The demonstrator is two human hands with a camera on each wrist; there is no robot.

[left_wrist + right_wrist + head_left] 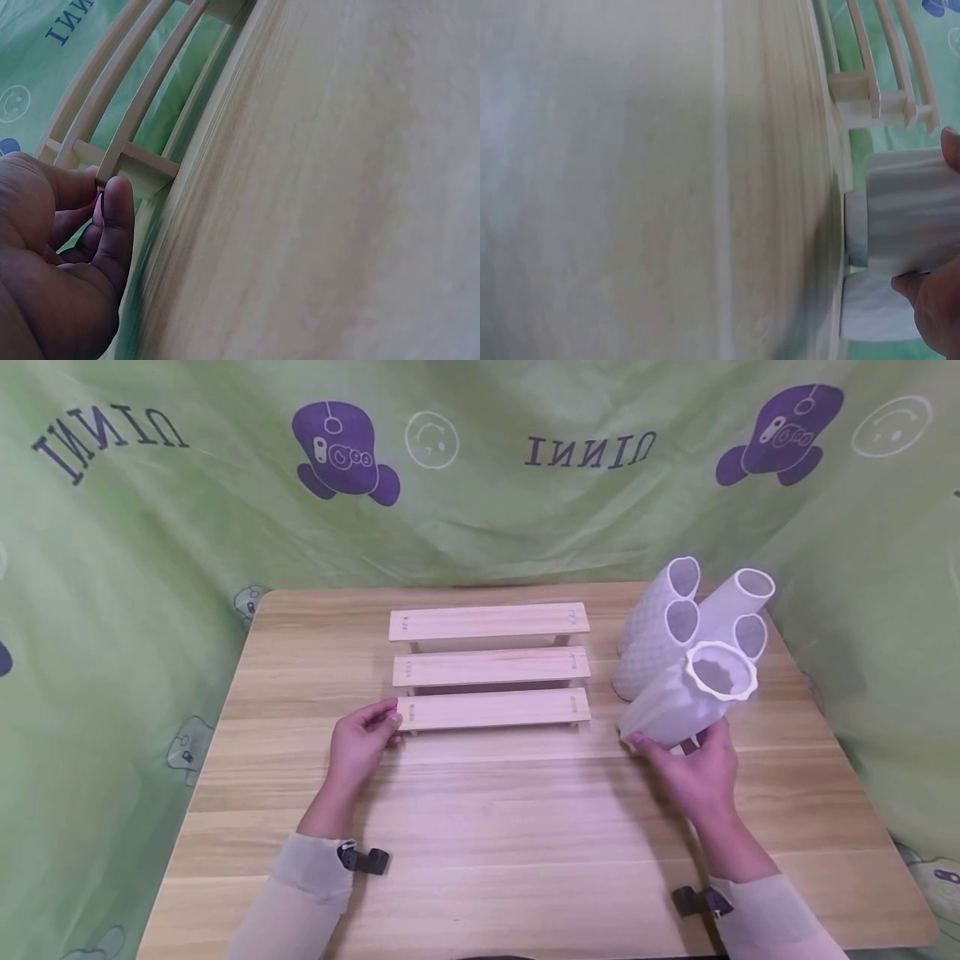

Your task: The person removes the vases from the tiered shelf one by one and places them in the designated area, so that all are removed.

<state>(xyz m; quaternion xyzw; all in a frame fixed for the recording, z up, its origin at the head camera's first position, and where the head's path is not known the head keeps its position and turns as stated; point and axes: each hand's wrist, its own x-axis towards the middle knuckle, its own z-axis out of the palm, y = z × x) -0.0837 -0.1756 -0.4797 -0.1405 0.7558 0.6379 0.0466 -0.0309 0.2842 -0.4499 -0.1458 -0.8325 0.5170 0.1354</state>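
Note:
A pale wooden rack with three stepped slats [491, 667] stands at the middle of the table. My left hand [362, 739] pinches the left end of its front slat between thumb and fingers, seen closely as the hand [67, 247] in the left wrist view. My right hand [697, 770] grips a white vase [667, 706] with a wavy rim, its mouth facing me. In the right wrist view this vase [911, 210] looks raised off the table, with fingers on either side. Part of the right hand [939, 304] is cut off there.
Several other white vases, among them a textured one [648, 647] and a smooth one [731, 606], stand close together behind the held vase. The wood-grain table [480, 827] reaches back to a green printed curtain [480, 527], which also hangs along both sides.

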